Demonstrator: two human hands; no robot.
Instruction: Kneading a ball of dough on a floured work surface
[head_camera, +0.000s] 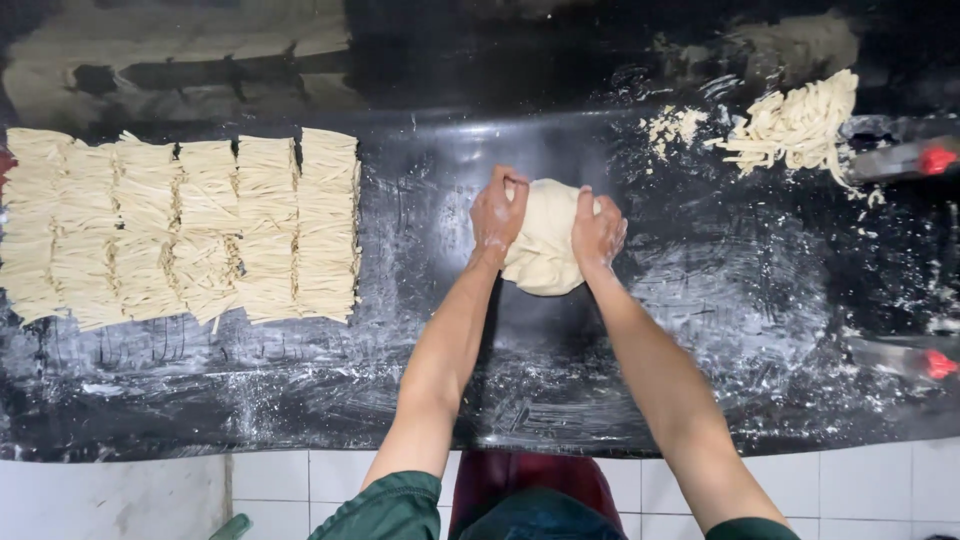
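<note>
Dough lump (545, 252) sits mid-table (560, 400), which is black and floured. Left hand (498, 213) and right hand (598, 232) press its flanks, both arms extended, each grip curled onto the dough (fingertips partly hidden). Cut noodle rows (180, 228) lie well left.

Pale cream dough (545, 250) and noodle rows (180, 228) lie on a flour-streaked black worktop (420, 380).
</note>
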